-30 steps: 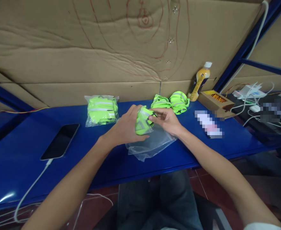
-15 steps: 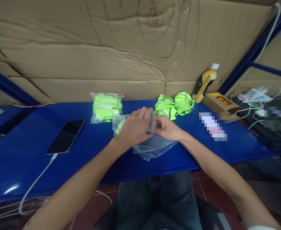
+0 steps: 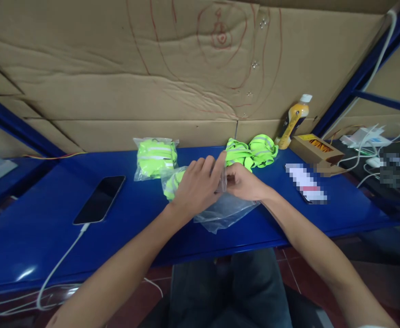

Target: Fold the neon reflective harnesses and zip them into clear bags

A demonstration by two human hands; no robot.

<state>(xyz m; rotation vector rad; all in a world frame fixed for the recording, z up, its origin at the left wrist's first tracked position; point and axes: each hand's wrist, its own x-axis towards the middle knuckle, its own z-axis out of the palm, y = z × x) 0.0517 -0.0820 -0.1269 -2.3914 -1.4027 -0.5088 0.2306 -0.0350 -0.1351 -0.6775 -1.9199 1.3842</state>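
Note:
My left hand (image 3: 198, 189) lies over a clear plastic bag (image 3: 168, 175) with a neon-green reflective strap bundle (image 3: 173, 183) inside; its fingers curl over the bag's right end. My right hand (image 3: 247, 183) is closed at that same end, its fingers bent and pinching the plastic edge. Under both hands, more clear plastic bags (image 3: 223, 214) lie flat on the blue table (image 3: 145, 243). Behind my left hand sits a bagged neon-green bundle (image 3: 156, 159). Two unbagged neon-green bundles, a left one (image 3: 238, 151) and a right one (image 3: 263, 150), rest beyond my right hand.
A dark phone (image 3: 99, 199) on a white cable lies at left. At right are a partly blurred phone (image 3: 307, 184), a yellow-labelled bottle (image 3: 293, 122) and an open cardboard box (image 3: 314, 152). A cardboard wall (image 3: 100, 95) closes off the back.
The whole view has shifted slightly, so the table sits a little lower and further right. My left fingers have spread a bit at the bag's end; both hands stay on it.

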